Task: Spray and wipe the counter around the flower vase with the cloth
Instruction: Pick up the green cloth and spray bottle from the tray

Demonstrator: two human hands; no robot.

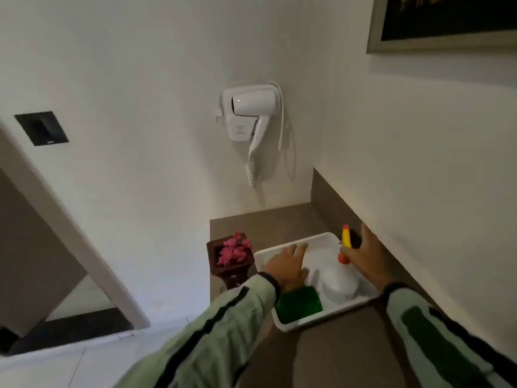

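Note:
A white tray (282, 322) sits on the brown counter (335, 348). In it stands a white spray bottle (340, 284) with a yellow and orange head, and a green cloth (298, 305) lies at its near left corner. My left hand (288, 266) rests flat inside the tray, fingers spread, just above the cloth. My right hand (363, 254) is at the bottle's spray head, fingers partly curled beside it; whether it grips the head is unclear. A dark brown vase with pink flowers (232, 254) stands at the counter's left edge, beside the tray.
A white hair dryer (249, 113) hangs on the wall above the counter's far end, its coiled cord dangling. A picture frame (436, 26) is on the right wall. A door frame (70, 219) and tiled floor lie to the left.

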